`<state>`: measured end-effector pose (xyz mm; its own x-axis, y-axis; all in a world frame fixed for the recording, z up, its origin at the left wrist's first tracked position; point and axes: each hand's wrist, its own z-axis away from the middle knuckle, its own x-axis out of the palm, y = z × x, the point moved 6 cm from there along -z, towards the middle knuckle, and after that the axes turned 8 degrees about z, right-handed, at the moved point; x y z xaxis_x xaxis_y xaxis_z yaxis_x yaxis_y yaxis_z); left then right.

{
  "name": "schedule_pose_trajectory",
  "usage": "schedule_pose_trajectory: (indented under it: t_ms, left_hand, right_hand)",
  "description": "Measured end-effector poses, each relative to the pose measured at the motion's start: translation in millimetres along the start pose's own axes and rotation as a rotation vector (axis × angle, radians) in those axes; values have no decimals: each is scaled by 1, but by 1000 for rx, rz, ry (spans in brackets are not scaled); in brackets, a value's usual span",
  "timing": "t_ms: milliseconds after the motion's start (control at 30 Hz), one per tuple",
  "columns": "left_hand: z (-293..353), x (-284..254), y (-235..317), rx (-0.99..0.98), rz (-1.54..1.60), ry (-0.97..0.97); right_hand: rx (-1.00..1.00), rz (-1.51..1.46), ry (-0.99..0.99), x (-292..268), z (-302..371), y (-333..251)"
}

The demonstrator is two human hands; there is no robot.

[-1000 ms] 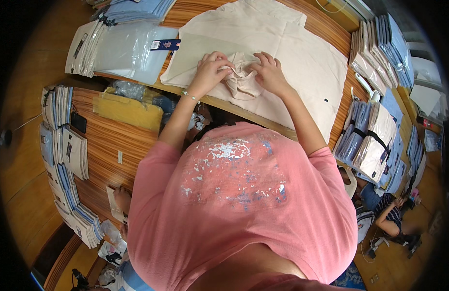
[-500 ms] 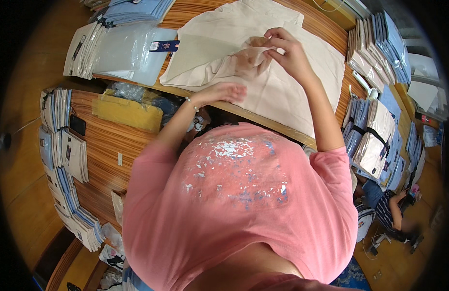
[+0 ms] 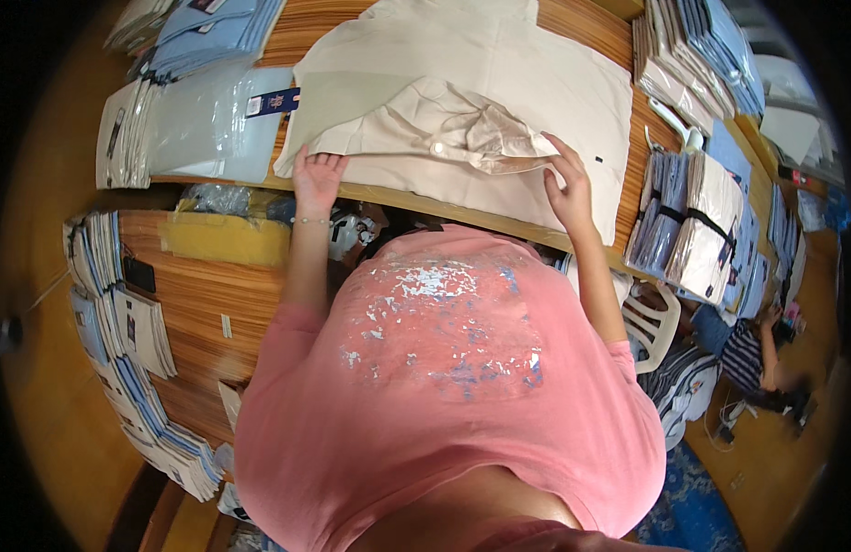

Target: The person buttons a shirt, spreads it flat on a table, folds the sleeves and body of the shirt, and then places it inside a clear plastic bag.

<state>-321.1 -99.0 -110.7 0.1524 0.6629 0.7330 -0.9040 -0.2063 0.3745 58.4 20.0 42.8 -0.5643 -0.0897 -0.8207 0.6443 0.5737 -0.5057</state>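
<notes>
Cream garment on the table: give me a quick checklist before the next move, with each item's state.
1. Left hand at the garment's left near corner: ok.
2. Right hand at the right end of the raised fold: ok; firmness of grip cannot be told.
3. Fold smooth: not ok, it is creased and bunched right of the white button.
4. Layer under the fold lying flat: cannot tell, the fold hides it.
5. White-handled tool off the garment: ok, it lies to the right.
</notes>
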Motion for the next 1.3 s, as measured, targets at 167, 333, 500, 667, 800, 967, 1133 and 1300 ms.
schedule_pose_trajectory:
  t_ms: [167,333,500,667,800,967,1133,1300]
  left_hand:
    - [-1,-5,9,-40,-148,108]
    - [-3,-13,18,6,-299,185]
    - [6,-24,36,148,-276,144]
    - [60,38,51,922,-864,263]
    - [62,139,-46,1066,-1575,-524]
    - [22,127,-113,923,-2149,-923]
    - [19,163,-99,979,-1997,-967]
    - [-124,264,-43,1192,-1741,-615]
  right_hand:
    - [103,184,-262,16,61,31]
    - [92,349,-317,27,78,34]
    - [96,334,-317,29,84,30]
    - [264,-151,36,-1,86,85]
    - [388,396,98,-28,61,158]
    - [507,605,-111,-38,40,190]
    - [485,593,1,-55,2,181]
    - [66,506,132,-36,-123,250]
